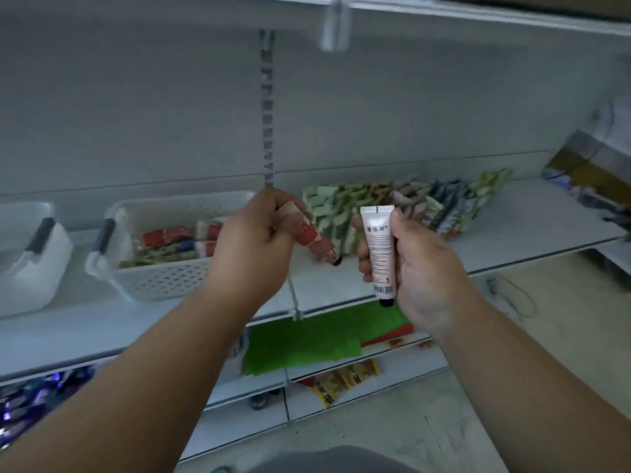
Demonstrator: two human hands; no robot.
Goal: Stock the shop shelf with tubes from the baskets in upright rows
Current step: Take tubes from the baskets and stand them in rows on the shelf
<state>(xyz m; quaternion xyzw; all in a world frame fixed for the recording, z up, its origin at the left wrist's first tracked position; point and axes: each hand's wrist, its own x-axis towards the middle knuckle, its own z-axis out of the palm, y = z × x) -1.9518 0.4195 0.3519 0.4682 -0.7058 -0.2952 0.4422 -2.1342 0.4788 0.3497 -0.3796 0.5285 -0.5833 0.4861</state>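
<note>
My left hand (252, 240) grips a red and white tube (312, 235) by its crimped end, cap tilted down to the right. My right hand (420, 268) holds a white tube (379, 250) upright, black cap down, printed side facing me. Both hands hover in front of the white shelf (512, 233). Behind them, rows of upright tubes (403, 206) run along the shelf toward the right. A white perforated basket (164, 268) at the left holds several red, green and blue tubes lying flat.
A second white basket (30, 254) stands at the far left. A slotted upright (268, 107) runs down the back panel. Lower shelves carry green packets (307, 336) and snack bags (345, 380). Boxes (587, 172) sit at the right end.
</note>
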